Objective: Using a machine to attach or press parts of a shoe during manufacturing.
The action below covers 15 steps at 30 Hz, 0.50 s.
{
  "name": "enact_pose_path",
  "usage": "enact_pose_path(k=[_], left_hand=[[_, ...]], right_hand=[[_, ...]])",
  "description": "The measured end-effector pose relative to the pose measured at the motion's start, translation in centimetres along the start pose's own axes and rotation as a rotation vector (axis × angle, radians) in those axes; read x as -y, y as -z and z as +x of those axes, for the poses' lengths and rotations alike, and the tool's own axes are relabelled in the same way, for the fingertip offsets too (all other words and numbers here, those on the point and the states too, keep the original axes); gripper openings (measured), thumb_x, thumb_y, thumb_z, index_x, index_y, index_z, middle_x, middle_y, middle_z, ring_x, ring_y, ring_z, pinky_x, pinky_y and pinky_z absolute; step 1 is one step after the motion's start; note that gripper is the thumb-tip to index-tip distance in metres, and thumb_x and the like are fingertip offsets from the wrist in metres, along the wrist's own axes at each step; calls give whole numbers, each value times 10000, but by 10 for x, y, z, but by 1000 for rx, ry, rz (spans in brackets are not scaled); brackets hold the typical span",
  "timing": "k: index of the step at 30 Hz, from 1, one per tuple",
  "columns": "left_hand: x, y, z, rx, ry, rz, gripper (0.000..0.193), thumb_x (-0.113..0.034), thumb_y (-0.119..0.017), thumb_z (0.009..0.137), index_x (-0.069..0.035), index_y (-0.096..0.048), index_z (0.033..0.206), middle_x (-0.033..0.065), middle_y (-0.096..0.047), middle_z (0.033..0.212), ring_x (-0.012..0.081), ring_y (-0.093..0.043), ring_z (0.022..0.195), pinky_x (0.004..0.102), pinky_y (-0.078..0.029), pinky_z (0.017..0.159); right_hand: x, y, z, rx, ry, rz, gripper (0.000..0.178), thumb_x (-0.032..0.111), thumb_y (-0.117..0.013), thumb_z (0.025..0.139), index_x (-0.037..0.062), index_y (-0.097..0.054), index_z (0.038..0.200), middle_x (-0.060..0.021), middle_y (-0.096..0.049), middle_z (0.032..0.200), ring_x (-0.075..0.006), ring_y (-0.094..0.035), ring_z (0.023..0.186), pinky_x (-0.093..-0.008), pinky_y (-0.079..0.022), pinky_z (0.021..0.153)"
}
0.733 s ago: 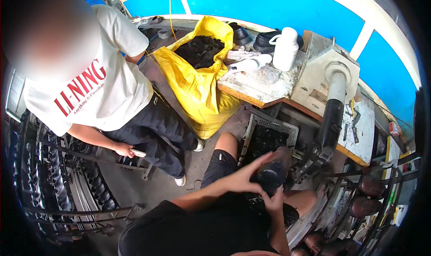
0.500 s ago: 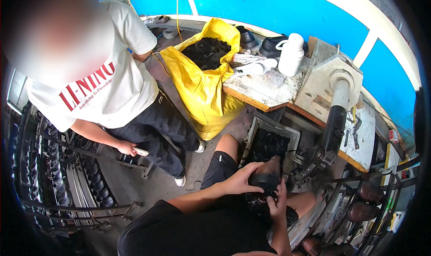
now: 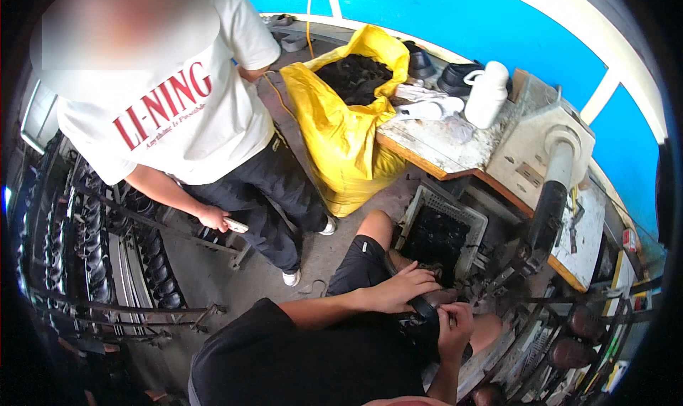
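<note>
Yellow sack point(image 3: 329, 139): open-topped, beyond the lap, filled with dark scraps.
Grey crate point(image 3: 466, 212): by the knees, holding black pieces.
Brown-and-black shoe-shaped piece point(image 3: 425, 308): over the lap, between both hands; visible black edge slants far-left to near-right; toe direction hidden.
Left hand point(image 3: 402, 291): fingers laid over it; cannot tell if clasping.
Right hand point(image 3: 455, 328): fingers curled, gripping its near-right side.

Blue wall point(image 3: 455, 22), stained workbench point(image 3: 427, 144), dark racks point(image 3: 92, 249), grey floor point(image 3: 265, 292), perhaps concrete.

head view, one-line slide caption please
Left hand and right hand on a dark shoe, grey perforated crate beyond.
</note>
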<state>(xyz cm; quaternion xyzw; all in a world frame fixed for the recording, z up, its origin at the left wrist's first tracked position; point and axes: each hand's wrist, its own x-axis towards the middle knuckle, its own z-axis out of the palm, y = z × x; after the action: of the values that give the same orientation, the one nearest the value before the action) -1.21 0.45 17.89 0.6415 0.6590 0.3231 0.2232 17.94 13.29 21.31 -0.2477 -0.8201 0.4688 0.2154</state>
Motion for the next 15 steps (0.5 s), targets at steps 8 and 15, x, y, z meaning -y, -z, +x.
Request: enact_pose_path(k=[8,15], left_hand=[[6,1,-7,-94,28,-53,862,-105,-852,672,-81,-458,1439,157,-483,1454,356,-378,1452,621,-232,1209],[10,-1,-3,-93,-20,-136,842,-123,-852,688,-81,-461,1433,172,-484,1458,366,-378,1452,610,-235,1206]], right_hand=[[-26,5,-9,61,-182,119,172,13,-701,882,23,-626,1036,-60,-583,947,-162,-579,839,-301,-486,741],[-25,2,-7,29,-349,351,147,23,-653,934,39,-580,1061,6,-551,921,-78,-532,814,-224,-451,758]])
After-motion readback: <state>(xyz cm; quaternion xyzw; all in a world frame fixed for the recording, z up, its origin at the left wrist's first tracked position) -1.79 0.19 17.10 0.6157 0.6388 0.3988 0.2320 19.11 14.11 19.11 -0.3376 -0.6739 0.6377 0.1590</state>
